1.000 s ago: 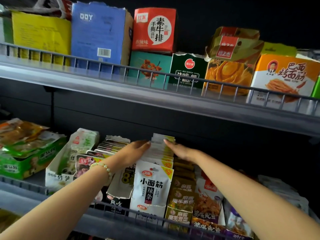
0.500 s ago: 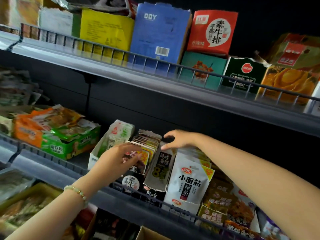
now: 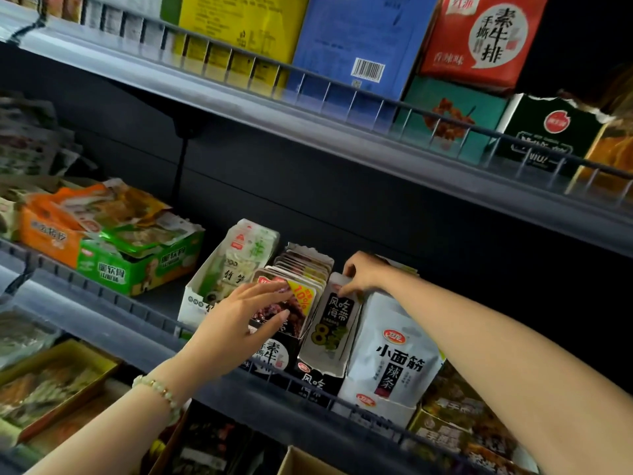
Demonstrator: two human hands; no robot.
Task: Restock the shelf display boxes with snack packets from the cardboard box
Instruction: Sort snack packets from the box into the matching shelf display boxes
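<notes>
the left hand [image 3: 239, 323], which a second ago flanked the white packet row [image 3: 390, 358], now lies two rows left of that row, fingers spread wide and flat against the front red-and-yellow packet [image 3: 303, 299] in its black display box [image 3: 272, 358]. the right hand [image 3: 363, 274] has left the white packet row too and pinches the top of the grey seaweed packet [image 3: 330, 323] just left of it. so the white row looks finished, i judge, and its neighbours are being straightened. goods far left of the white packet row are smeared by blur. the cardboard box [image 3: 301, 462] below it is cut off at the frame edge, contents unseen. how full the grey row is behind the right hand i cannot tell.
</notes>
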